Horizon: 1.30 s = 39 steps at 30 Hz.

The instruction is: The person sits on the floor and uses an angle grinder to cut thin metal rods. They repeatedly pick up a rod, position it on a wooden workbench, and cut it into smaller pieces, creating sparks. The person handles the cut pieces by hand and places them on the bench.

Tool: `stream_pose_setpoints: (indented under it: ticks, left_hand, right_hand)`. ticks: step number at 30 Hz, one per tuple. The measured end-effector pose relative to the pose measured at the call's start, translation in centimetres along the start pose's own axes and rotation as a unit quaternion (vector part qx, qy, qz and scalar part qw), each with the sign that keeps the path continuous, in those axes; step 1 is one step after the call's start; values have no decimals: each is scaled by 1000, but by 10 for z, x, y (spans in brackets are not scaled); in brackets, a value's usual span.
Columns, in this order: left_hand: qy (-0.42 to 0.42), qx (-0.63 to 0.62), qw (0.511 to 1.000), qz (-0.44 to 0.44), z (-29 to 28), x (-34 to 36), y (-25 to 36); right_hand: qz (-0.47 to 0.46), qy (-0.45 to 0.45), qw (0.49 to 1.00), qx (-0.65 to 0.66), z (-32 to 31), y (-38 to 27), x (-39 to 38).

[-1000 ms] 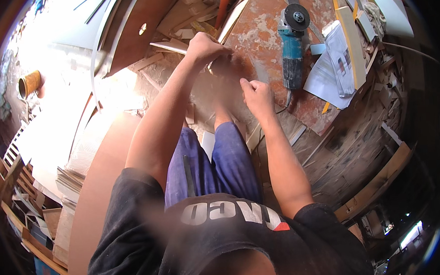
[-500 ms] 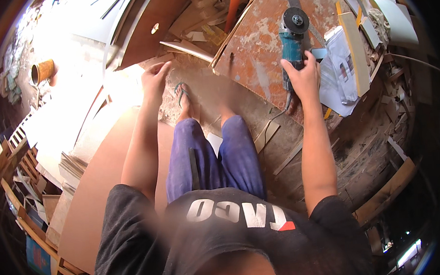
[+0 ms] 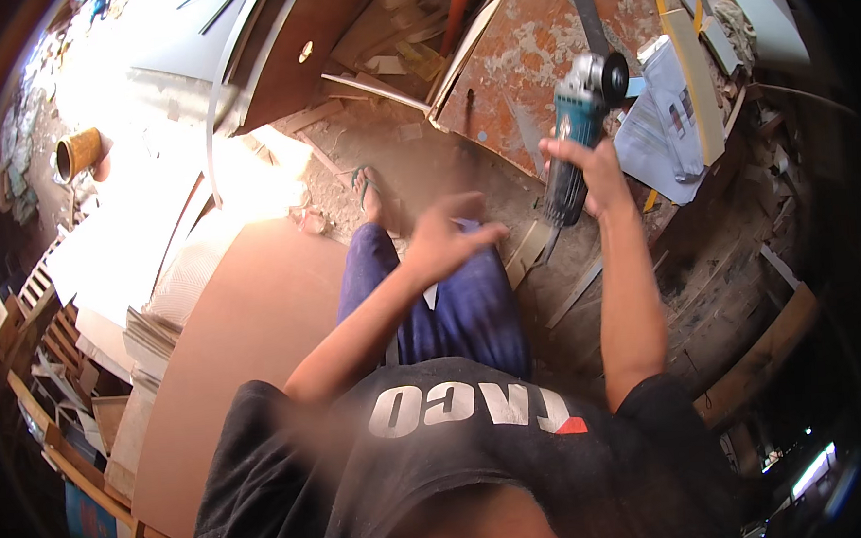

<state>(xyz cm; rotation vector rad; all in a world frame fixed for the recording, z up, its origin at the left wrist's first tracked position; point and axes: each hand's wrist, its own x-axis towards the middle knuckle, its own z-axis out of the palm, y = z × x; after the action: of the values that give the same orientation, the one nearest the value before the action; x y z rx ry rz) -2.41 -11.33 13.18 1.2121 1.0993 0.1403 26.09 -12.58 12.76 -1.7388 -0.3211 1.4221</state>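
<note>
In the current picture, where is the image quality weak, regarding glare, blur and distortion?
Head view: glare washes out the pale sheet at left; the left hand looks blurred, while the angle grinder in the right hand is clearer. Also in the head view: edges look bent toward the dark rim.

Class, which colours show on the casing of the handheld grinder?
The grinder casing is teal near the disc, black near the cord; best seen in the head view.

Scuffed reddish tabletop (image 3: pixel 506 80), papers (image 3: pixel 641 153), wooden strip (image 3: pixel 698 94)
</note>
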Motion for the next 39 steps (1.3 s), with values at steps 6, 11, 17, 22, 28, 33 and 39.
stream_pose_setpoints:
  ticks: [6,11,17,22,28,33,39]
  left_hand:
    - [-165,-14,986,-26,32,-13,33]
    - [-83,26,996,-3,50,-27,48]
    - [-280,-167,945,-25,55,1,59]
    - [-405,-271,868,-98,72,20,71]
    - [-193,-198,960,-36,127,22,84]
    - [-193,-193,953,-131,155,31,84]
    - [-163,-227,955,-102,168,31,92]
  right_hand:
    - [-9,111,989,101,59,18,-93]
    - [-25,215,969,122,76,24,-116]
    - [-27,3,955,297,16,6,-121]
    - [-5,-151,937,314,-20,-15,-94]
    - [53,-25,981,185,-43,-27,-71]
    - [-20,-28,991,129,-59,-15,-59]
    - [-74,-37,991,102,-61,-13,-59]
